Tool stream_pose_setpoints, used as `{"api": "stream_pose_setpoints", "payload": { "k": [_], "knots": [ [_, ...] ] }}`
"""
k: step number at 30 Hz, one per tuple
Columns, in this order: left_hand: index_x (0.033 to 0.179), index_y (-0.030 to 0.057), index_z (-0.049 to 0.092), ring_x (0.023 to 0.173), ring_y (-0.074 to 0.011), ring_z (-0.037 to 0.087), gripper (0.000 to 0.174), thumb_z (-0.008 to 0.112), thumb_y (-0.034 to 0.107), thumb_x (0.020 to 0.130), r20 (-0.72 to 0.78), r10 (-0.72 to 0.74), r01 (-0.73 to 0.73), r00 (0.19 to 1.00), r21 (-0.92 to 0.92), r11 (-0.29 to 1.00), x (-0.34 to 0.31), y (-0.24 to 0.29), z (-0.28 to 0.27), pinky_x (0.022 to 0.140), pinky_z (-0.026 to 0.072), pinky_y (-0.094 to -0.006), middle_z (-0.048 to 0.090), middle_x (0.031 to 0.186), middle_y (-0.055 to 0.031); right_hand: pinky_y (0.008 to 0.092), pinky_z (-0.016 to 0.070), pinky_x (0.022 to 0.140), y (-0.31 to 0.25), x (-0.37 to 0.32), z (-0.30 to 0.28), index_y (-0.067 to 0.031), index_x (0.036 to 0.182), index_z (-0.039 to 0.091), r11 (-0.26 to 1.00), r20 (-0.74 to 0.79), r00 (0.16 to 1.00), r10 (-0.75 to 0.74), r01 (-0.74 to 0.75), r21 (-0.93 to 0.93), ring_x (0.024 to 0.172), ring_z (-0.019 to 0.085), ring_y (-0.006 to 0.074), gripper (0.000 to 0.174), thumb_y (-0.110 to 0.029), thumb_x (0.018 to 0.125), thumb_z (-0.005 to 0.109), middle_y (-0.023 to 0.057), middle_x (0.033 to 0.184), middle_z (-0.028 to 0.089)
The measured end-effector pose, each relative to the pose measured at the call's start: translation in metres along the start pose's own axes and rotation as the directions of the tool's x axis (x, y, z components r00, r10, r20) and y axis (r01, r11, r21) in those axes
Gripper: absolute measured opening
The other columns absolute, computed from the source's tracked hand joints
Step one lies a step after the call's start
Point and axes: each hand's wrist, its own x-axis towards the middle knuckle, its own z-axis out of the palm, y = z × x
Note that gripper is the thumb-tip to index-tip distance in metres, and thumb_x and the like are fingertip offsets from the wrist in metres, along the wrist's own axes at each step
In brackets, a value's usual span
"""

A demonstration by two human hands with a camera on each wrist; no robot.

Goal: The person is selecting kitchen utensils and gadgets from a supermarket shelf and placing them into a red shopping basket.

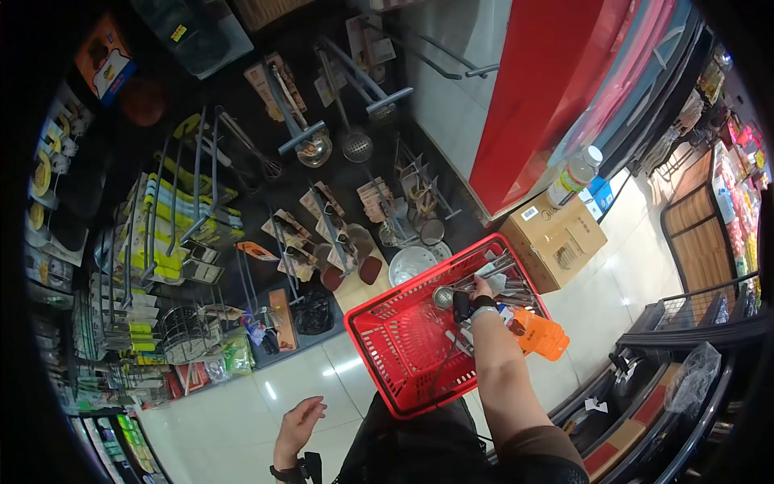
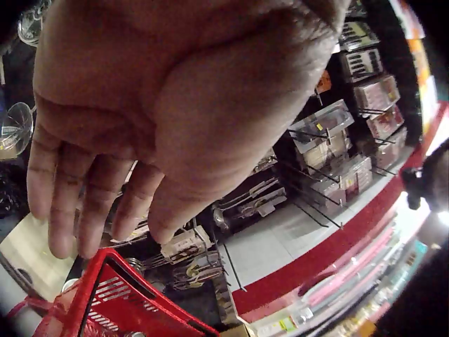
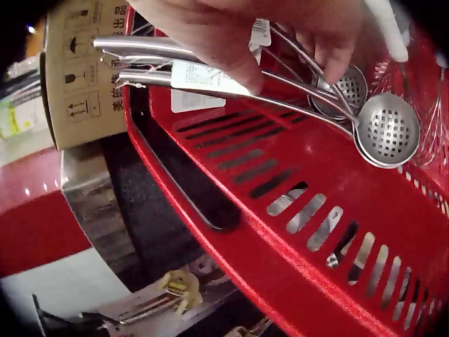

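My right hand (image 1: 484,288) is inside a red shopping basket (image 1: 385,377), near its far right corner. In the right wrist view its thumb and fingers grip the long steel handles of perforated skimmers (image 3: 390,130). White tags hang on the handles, whose ends reach past the basket's rim. Wire whisks (image 3: 429,116) lie beside the skimmer heads. An orange bottle-shaped package (image 1: 542,335) rests at the basket's right side, next to my forearm. My left hand (image 1: 300,426) hovers over the floor left of the basket, holding nothing; the left wrist view shows its palm with fingers extended.
Hooks at the far side carry ladles and a slotted skimmer (image 1: 357,147). A cardboard box (image 1: 555,242) stands beyond the basket's right corner, with a clear bottle (image 1: 574,176) on it. Yellow-green packaged tools (image 1: 165,230) hang at left. A dark metal rack (image 1: 645,403) stands at lower right.
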Motion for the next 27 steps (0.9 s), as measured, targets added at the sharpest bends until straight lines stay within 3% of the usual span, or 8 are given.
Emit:
{"api": "stream_pose_setpoints", "payload": {
  "k": [2, 5, 8, 14, 17, 18, 22, 27],
  "knots": [
    [0.113, -0.0035, 0.055, 0.081, -0.0153, 0.062, 0.027, 0.054, 0.011, 0.090, 0.016, -0.013, 0.014, 1.000, -0.010, 1.000, -0.001, -0.004, 0.001, 0.074, 0.0485, -0.0260, 0.065, 0.094, -0.0102, 0.0375, 0.0446, 0.051, -0.001, -0.007, 0.001, 0.0006, 0.103, 0.055, 0.999, -0.015, 0.999, 0.040, -0.040, -0.010, 0.068, 0.057, 0.0251, 0.034, -0.020, 0.078, 0.065, 0.0131, 0.090, 0.060],
    [0.115, -0.0038, 0.054, 0.082, -0.0151, 0.061, 0.028, 0.053, 0.011, 0.091, 0.041, -0.025, 0.025, 0.999, 0.000, 1.000, 0.002, -0.007, 0.003, 0.075, 0.0481, -0.0262, 0.065, 0.096, -0.0094, 0.0376, 0.0399, 0.048, 0.004, -0.012, 0.004, 0.0009, 0.086, 0.062, 0.971, -0.197, 0.972, 0.125, -0.079, 0.223, 0.056, 0.054, 0.0235, 0.028, -0.026, 0.079, 0.057, 0.0119, 0.069, 0.058],
    [0.115, -0.0038, 0.054, 0.083, -0.0152, 0.061, 0.028, 0.053, 0.011, 0.091, 0.054, -0.020, 0.019, 0.998, 0.021, 1.000, 0.007, -0.006, 0.005, 0.075, 0.0481, -0.0262, 0.065, 0.095, -0.0093, 0.0300, 0.0404, 0.048, 0.015, -0.002, -0.004, -0.0090, 0.081, 0.062, 0.997, -0.129, 0.990, 0.047, -0.038, 0.071, 0.059, 0.052, 0.0143, 0.014, -0.023, 0.080, 0.063, 0.0019, 0.076, 0.060],
    [0.112, -0.0011, 0.057, 0.082, -0.0150, 0.063, 0.028, 0.057, 0.014, 0.089, 0.060, 0.031, -0.032, 0.998, 0.030, 0.999, 0.018, 0.008, 0.011, 0.074, 0.0489, -0.0251, 0.066, 0.092, -0.0103, 0.0277, 0.0406, 0.047, 0.010, -0.030, -0.006, -0.0072, 0.080, 0.062, 0.995, -0.094, 0.995, -0.042, 0.050, 0.087, 0.059, 0.055, 0.0134, 0.017, -0.019, 0.087, 0.054, 0.0027, 0.073, 0.061],
    [0.112, -0.0002, 0.057, 0.083, -0.0151, 0.064, 0.028, 0.057, 0.015, 0.089, 0.082, 0.048, -0.052, 0.995, 0.052, 0.997, 0.022, 0.011, 0.011, 0.074, 0.0490, -0.0256, 0.066, 0.092, -0.0104, 0.0282, 0.0452, 0.056, 0.010, -0.018, -0.013, -0.0054, 0.085, 0.061, 0.889, 0.019, 0.912, -0.410, 0.404, -0.214, 0.068, 0.059, 0.0151, 0.014, -0.018, 0.088, 0.055, 0.0044, 0.080, 0.064],
    [0.113, 0.0006, 0.057, 0.083, -0.0150, 0.064, 0.028, 0.057, 0.016, 0.089, 0.095, 0.064, -0.070, 0.993, 0.063, 0.996, 0.025, 0.010, 0.011, 0.074, 0.0491, -0.0258, 0.066, 0.091, -0.0104, 0.0282, 0.0452, 0.056, 0.001, -0.033, -0.015, -0.0054, 0.085, 0.061, 0.887, 0.019, 0.909, -0.416, 0.410, -0.211, 0.068, 0.059, 0.0151, 0.014, -0.018, 0.088, 0.055, 0.0044, 0.080, 0.064],
    [0.113, 0.0030, 0.057, 0.081, -0.0164, 0.064, 0.029, 0.058, 0.018, 0.088, 0.130, 0.146, -0.164, 0.981, 0.139, 0.977, 0.035, 0.015, 0.012, 0.073, 0.0491, -0.0269, 0.066, 0.090, -0.0108, 0.0286, 0.0480, 0.068, -0.040, -0.122, -0.025, -0.0051, 0.104, 0.055, 0.854, 0.428, 0.790, -0.439, 0.515, -0.076, 0.084, 0.063, 0.0155, 0.017, -0.015, 0.091, 0.052, 0.0064, 0.096, 0.065],
    [0.117, 0.0032, 0.054, 0.082, -0.0192, 0.064, 0.038, 0.061, 0.025, 0.086, 0.240, 0.288, -0.347, 0.927, 0.261, 0.901, 0.061, 0.045, 0.025, 0.073, 0.0490, -0.0288, 0.065, 0.092, -0.0124, 0.0294, 0.0488, 0.072, -0.090, -0.257, -0.036, -0.0025, 0.109, 0.054, 0.754, 0.696, 0.630, -0.343, 0.627, -0.196, 0.093, 0.063, 0.0182, 0.021, -0.014, 0.092, 0.050, 0.0090, 0.102, 0.064]
  ]
}}
